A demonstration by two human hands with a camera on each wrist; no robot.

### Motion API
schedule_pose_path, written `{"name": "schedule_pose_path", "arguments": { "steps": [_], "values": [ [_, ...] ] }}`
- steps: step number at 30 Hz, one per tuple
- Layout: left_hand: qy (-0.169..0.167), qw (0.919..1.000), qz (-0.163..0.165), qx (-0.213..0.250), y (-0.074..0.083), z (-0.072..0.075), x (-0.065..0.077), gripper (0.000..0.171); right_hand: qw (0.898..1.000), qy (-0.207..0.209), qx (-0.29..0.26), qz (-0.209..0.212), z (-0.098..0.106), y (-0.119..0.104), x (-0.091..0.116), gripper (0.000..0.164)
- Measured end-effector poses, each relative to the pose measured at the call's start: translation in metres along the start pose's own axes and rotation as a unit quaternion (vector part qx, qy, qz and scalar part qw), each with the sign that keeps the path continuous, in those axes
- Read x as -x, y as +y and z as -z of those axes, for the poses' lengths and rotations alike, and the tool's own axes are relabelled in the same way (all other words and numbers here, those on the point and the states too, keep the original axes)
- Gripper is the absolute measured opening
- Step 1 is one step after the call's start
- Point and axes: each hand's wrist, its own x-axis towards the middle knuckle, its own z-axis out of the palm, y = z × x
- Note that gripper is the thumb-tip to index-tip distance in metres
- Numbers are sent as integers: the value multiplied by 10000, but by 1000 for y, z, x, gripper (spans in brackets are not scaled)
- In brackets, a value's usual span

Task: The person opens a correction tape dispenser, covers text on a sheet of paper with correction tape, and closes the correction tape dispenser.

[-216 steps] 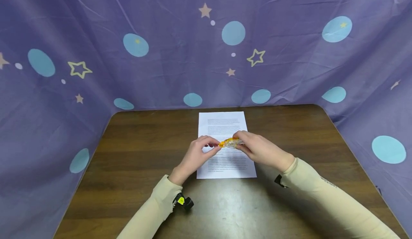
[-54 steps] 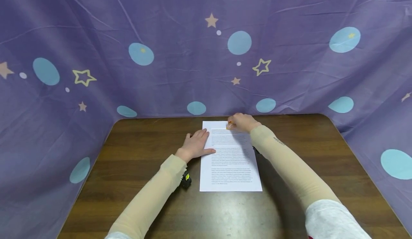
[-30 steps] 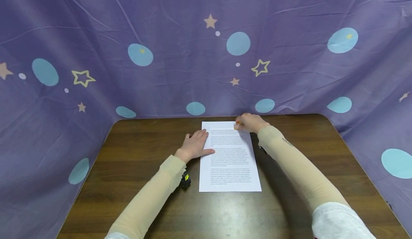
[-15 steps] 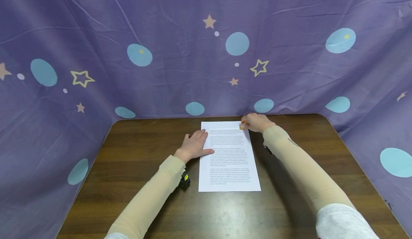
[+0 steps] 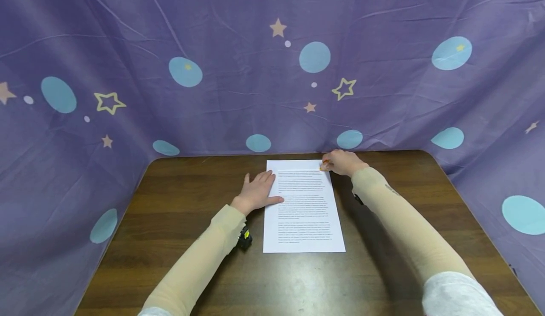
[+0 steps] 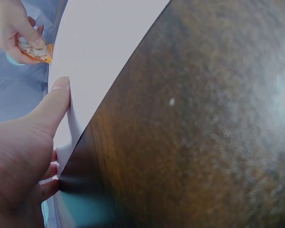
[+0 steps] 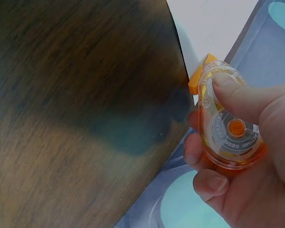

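Observation:
A printed sheet of white paper [image 5: 304,212] lies flat on the wooden table. My left hand [image 5: 255,192] rests on its left edge, fingers straight and thumb spread over the print. At the sheet's upper right edge my right hand [image 5: 344,162] grips a correction tape dispenser [image 7: 232,123], clear and orange with a round orange hub. Its orange tip [image 7: 199,78] is at the paper's edge, near the first printed line. In the left wrist view the dispenser [image 6: 35,51] shows between the right thumb and fingers.
The brown wooden table [image 5: 191,202] extends around the sheet on both sides and toward me. Close behind its far edge hangs a purple curtain [image 5: 230,93] with stars and blue dots. A black wrist camera [image 5: 244,238] sits under my left sleeve.
Earlier both hands held the dispenser above the sheet. Then the left hand settled on the paper, while the right drew the dispenser rightward along the top line to the right edge.

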Motion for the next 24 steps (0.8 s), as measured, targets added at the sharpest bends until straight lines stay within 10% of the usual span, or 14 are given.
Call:
{"name": "schedule_pose_path", "arguments": {
  "steps": [24],
  "values": [
    [-188, 9998, 63, -47, -4, -6, -3, 96, 9975, 364, -440, 425, -4, -10, 2, 24]
  ]
}}
